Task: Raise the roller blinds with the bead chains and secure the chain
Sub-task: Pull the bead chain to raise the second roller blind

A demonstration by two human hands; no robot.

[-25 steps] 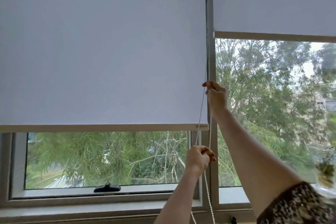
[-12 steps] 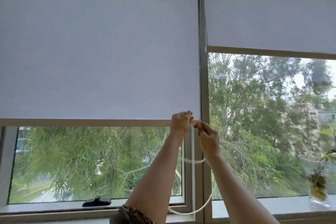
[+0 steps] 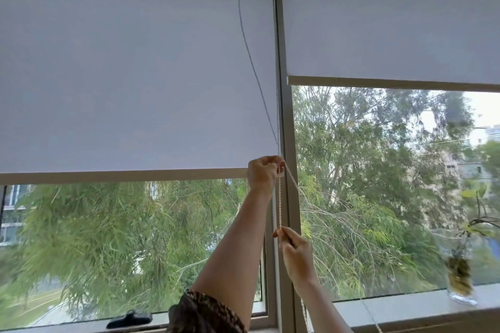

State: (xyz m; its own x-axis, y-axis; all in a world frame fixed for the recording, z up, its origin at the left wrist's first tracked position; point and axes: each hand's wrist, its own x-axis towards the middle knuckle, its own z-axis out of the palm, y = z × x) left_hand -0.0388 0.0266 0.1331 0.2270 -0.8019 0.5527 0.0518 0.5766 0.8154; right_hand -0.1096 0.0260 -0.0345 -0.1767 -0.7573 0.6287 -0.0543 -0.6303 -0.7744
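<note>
My left hand (image 3: 263,174) is clenched on the chain (image 3: 279,204) at the left blind's (image 3: 135,76) bottom corner; my right hand (image 3: 296,253) pinches it lower down, by the frame (image 3: 288,130). Right blind (image 3: 392,16) sits higher.

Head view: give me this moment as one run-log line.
left hand: grips bead chain high | right hand: pinches chain low | left blind: lower than right blind

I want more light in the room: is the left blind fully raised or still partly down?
Partly down. The left blind covers most of its pane, its bottom bar sitting low, below the right blind.
</note>
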